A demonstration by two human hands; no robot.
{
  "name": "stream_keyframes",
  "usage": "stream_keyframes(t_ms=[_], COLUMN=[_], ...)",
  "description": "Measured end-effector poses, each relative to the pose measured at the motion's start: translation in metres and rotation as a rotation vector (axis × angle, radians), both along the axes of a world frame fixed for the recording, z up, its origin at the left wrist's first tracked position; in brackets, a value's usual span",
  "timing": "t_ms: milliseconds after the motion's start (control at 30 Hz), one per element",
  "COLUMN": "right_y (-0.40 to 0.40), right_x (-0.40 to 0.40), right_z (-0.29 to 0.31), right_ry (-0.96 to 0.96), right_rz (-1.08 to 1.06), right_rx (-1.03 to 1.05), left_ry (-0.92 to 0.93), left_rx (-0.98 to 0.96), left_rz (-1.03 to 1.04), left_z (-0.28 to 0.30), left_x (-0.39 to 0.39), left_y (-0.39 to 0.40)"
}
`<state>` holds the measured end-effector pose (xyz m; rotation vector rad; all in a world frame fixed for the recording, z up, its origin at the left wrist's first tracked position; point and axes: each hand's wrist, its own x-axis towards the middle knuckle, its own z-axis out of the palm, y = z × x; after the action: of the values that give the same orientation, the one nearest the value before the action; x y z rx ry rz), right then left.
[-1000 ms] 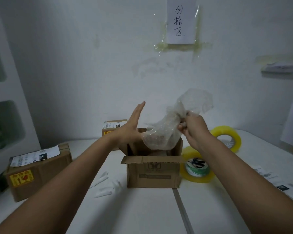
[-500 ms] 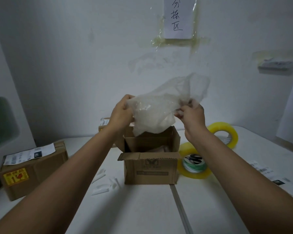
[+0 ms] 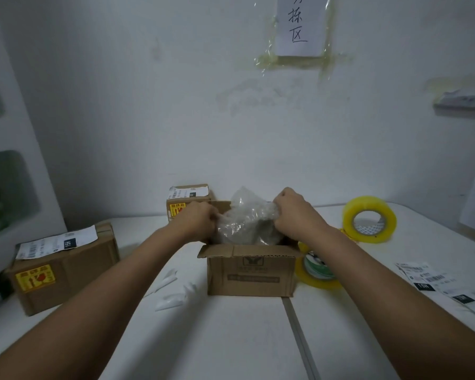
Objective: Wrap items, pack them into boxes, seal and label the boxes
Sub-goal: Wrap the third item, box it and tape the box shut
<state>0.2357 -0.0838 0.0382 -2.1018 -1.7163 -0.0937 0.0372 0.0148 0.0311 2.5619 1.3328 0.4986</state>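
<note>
An open brown cardboard box stands in the middle of the white table. A crumpled sheet of clear bubble wrap fills its mouth and sticks up above the rim. My left hand grips the wrap at its left side, fingers curled. My right hand grips the wrap's right side in a fist. Whatever lies under the wrap inside the box is hidden.
A sealed labelled box sits at the left, a smaller one behind the open box. One yellow tape roll stands upright at the right, another lies beside the box. Shipping labels lie far right, paper scraps near left.
Both hands have come down from chest height, carrying the bubble wrap into the open box. The left hand, open a second ago, now grips the wrap.
</note>
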Motion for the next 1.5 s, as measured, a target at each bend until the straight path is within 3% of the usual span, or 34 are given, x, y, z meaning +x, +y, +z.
stream_keyframes(t_ms=[100, 233, 333, 400, 467, 567, 700, 800, 900, 967, 1100, 1200, 1267, 1333, 1433, 1500], right_y=[-0.002, -0.004, -0.001, 0.004, 0.008, 0.008, 0.004, 0.004, 0.003, 0.000, -0.001, 0.002, 0.004, 0.007, 0.000, -0.009], right_x=[0.002, 0.004, 0.007, 0.007, 0.013, 0.017, 0.011, 0.008, 0.007, 0.005, 0.009, 0.006, 0.002, 0.002, 0.011, 0.020], right_z=[0.005, 0.001, -0.004, -0.008, -0.017, -0.026, -0.022, -0.010, 0.004, 0.006, -0.004, -0.013, -0.017, -0.017, -0.012, -0.013], right_ry=[0.022, 0.099, -0.166, -0.081, -0.021, -0.080, -0.182, -0.026, 0.102, 0.062, -0.021, -0.088, -0.135, -0.167, 0.014, 0.221], right_rz=[0.050, 0.055, 0.010, 0.006, 0.040, 0.092, 0.091, 0.028, 0.035, 0.047, 0.086, 0.083, 0.073, 0.066, 0.135, 0.171], right_rx=[-0.222, -0.272, -0.224, -0.138, -0.047, 0.029, -0.140, -0.289, -0.367, -0.350, -0.288, -0.279, -0.286, -0.290, -0.270, -0.070], left_ry=[0.109, -0.011, 0.224, 0.288, 0.207, 0.091, 0.282, 0.448, 0.468, 0.478, 0.361, 0.021, -0.102, -0.031, 0.173, 0.238], left_rx=[-0.070, -0.305, -0.094, 0.079, 0.167, 0.156, 0.159, 0.054, -0.023, -0.028, 0.095, 0.255, 0.195, 0.016, -0.139, -0.115], left_rz=[0.012, -0.070, -0.091, -0.109, -0.135, -0.183, -0.154, -0.033, -0.010, -0.008, -0.010, -0.128, -0.263, -0.333, -0.289, -0.295], left_z=[0.010, 0.013, -0.001, -0.011, -0.018, -0.022, -0.022, -0.020, -0.023, -0.027, -0.025, -0.016, -0.007, -0.006, -0.019, -0.028], left_x=[-0.003, -0.008, -0.004, -0.002, -0.001, 0.004, 0.011, 0.009, 0.011, 0.015, 0.014, 0.018, 0.027, 0.037, 0.041, 0.039], left_y=[0.002, 0.006, 0.015, 0.020, 0.023, 0.019, 0.015, 0.016, 0.013, 0.009, 0.006, -0.009, -0.026, -0.034, -0.031, -0.027])
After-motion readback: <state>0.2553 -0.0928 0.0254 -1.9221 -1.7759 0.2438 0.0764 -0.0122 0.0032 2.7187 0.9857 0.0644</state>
